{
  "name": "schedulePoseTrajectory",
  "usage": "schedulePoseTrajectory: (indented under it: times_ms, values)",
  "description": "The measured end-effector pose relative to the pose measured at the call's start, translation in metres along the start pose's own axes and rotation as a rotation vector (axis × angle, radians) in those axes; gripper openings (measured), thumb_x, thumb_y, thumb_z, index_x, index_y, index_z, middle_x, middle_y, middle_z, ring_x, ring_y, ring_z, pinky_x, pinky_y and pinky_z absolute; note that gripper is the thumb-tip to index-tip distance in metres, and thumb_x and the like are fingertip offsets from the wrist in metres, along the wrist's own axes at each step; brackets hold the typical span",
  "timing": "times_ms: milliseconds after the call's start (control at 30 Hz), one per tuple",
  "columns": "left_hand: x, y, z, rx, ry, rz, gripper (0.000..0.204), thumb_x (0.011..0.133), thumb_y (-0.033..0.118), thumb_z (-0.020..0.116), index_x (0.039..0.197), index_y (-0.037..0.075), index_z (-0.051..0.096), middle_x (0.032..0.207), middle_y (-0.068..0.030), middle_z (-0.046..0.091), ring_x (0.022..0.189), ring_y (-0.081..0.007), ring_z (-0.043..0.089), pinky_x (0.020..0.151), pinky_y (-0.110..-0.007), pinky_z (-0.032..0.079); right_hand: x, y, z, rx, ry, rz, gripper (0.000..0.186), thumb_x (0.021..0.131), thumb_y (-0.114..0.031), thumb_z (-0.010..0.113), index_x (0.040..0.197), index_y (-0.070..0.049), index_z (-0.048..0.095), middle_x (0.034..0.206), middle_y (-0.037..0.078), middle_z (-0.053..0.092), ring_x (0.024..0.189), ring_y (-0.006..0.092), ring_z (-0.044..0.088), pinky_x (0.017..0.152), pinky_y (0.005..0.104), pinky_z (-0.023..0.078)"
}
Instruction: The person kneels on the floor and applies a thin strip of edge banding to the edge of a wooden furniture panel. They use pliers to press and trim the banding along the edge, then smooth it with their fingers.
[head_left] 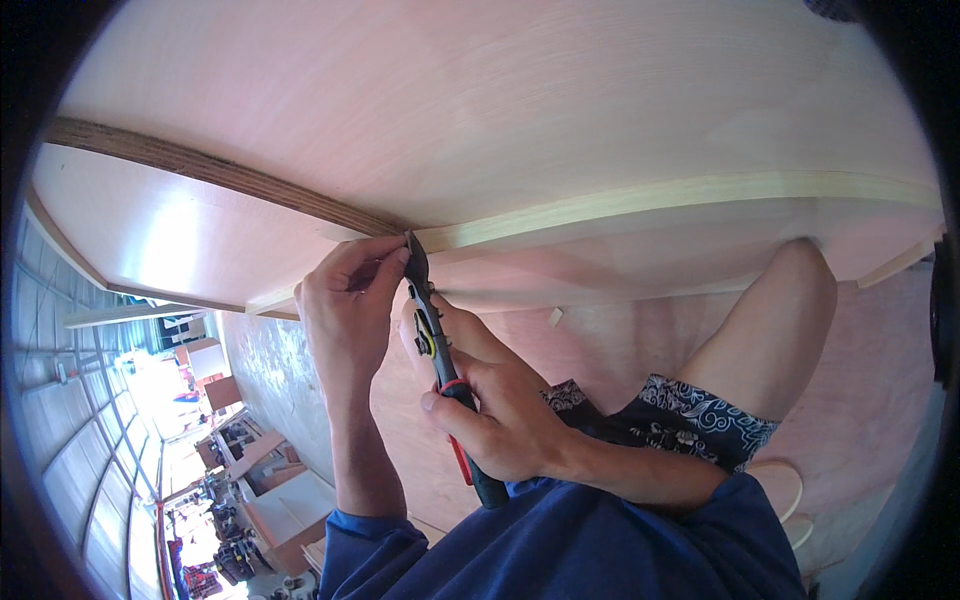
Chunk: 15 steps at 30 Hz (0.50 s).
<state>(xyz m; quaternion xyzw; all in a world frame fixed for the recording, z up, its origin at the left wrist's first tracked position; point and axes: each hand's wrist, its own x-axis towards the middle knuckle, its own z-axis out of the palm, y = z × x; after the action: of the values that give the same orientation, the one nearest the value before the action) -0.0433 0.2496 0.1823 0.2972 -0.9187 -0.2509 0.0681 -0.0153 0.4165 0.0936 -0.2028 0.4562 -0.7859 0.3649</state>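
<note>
My right hand (510, 415) is wrapped round the black and red handles of a pair of snips (455, 388). Their dark grey jaws point up and away from me, and a spring or latch with a yellow part shows at the pivot. Close beside the jaw tip, the fingers of my left hand (345, 290) are closed in a pinch. What they hold, if anything, is too small to make out. Just beyond the jaws, a dark-edged plywood strip (230, 180) meets a pale wooden batten (640, 210) on a large plywood panel (560, 90).
Below the panel lies a pinkish plywood surface (620, 340) with a small wood chip (555, 317) on it. My bare knee (800, 265) is bent close to the batten at the right. Far left, boards and boxes (285, 510) stand near a gridded wall (75, 430).
</note>
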Motion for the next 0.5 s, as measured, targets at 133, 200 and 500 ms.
schedulePoseTrajectory:
  times_ms: [133,200,500]
  values:
    - [0.0005,-0.0023,0.0,-0.007,-0.007,-0.012,0.017,0.097,0.006,0.078,0.11,-0.002,0.083,0.092,-0.0121,0.084,0.087,-0.0159,0.081,0.083,-0.029,0.061,0.0001,-0.0001,0.0,-0.01,0.013,-0.009,0.046,0.102,-0.032,0.064,0.117,0.012,0.06,0.067,0.017,0.063,0.061,0.0323,0.066,0.061,0.0452,0.049]
    - [0.0005,-0.0033,0.0006,-0.029,-0.005,-0.014,0.017,0.096,0.006,0.078,0.11,-0.002,0.083,0.092,-0.0118,0.084,0.087,-0.0157,0.08,0.083,-0.029,0.061,0.0,-0.0002,-0.0002,-0.014,0.018,-0.01,0.045,0.102,-0.031,0.065,0.116,0.012,0.061,0.066,0.017,0.063,0.061,0.0325,0.066,0.061,0.0453,0.049]
    - [-0.0001,-0.0036,0.0013,-0.054,0.006,-0.055,0.016,0.096,0.005,0.079,0.109,-0.003,0.083,0.091,-0.0112,0.083,0.085,-0.0135,0.079,0.083,-0.029,0.061,-0.0014,-0.0007,-0.0001,-0.036,0.038,-0.027,0.042,0.102,-0.031,0.065,0.109,0.011,0.062,0.066,0.018,0.064,0.06,0.0332,0.067,0.06,0.0457,0.049]
